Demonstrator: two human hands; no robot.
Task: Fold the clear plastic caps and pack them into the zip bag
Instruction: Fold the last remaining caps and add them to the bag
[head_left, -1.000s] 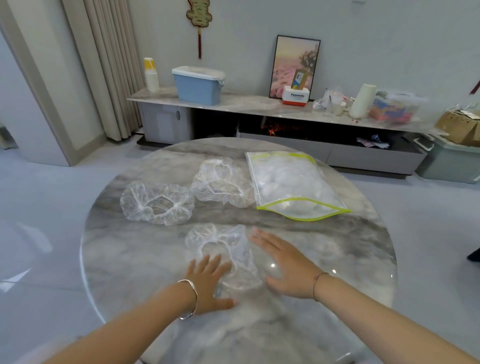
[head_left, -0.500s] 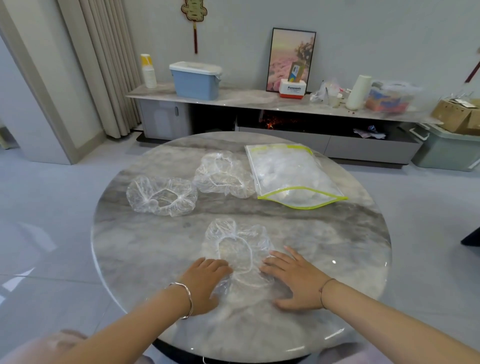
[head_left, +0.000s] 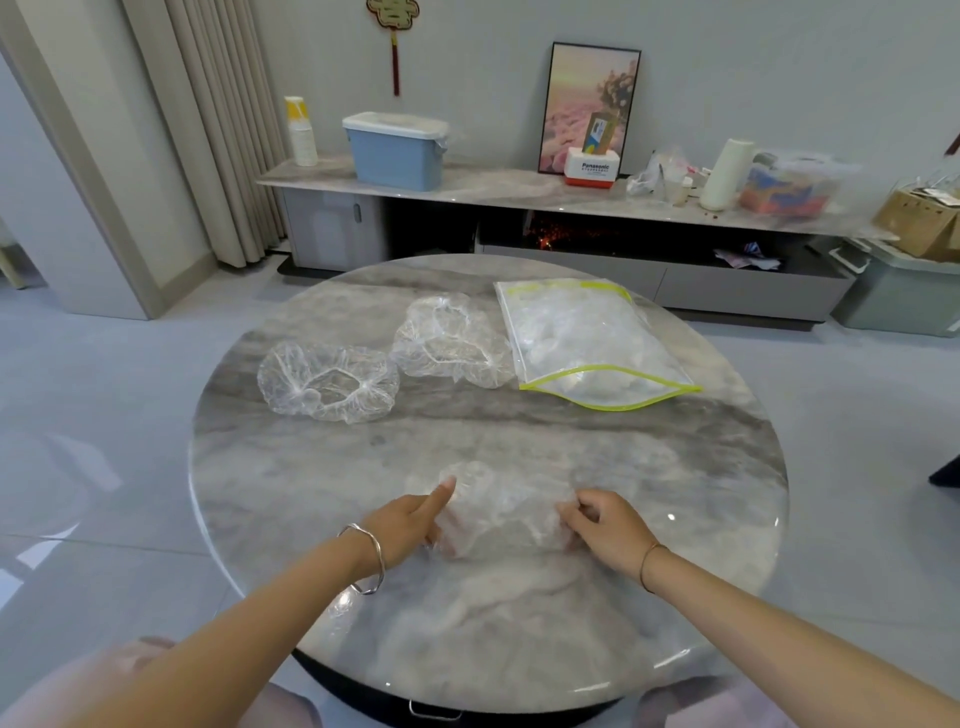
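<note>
A crumpled clear plastic cap (head_left: 501, 512) lies near the front of the round marble table (head_left: 322, 467), between my two hands. My left hand (head_left: 408, 525) grips its left edge with curled fingers, the thumb sticking up. My right hand (head_left: 605, 525) pinches its right edge. Two more clear caps lie spread further back: one at the left (head_left: 327, 382) and one in the middle (head_left: 452, 340). To their right lies the zip bag (head_left: 587, 345), trimmed in yellow-green, its mouth open toward me and white caps inside.
Behind the table runs a low marble sideboard (head_left: 498, 192) with a blue bin (head_left: 397, 150), a framed picture (head_left: 589, 106) and clutter. Grey floor surrounds the table. A grey storage box (head_left: 904, 296) stands at the far right.
My hands were lying flat on the front cap; now both have curled and taken hold of its edges, bunching it together. The view has tilted down a little.
</note>
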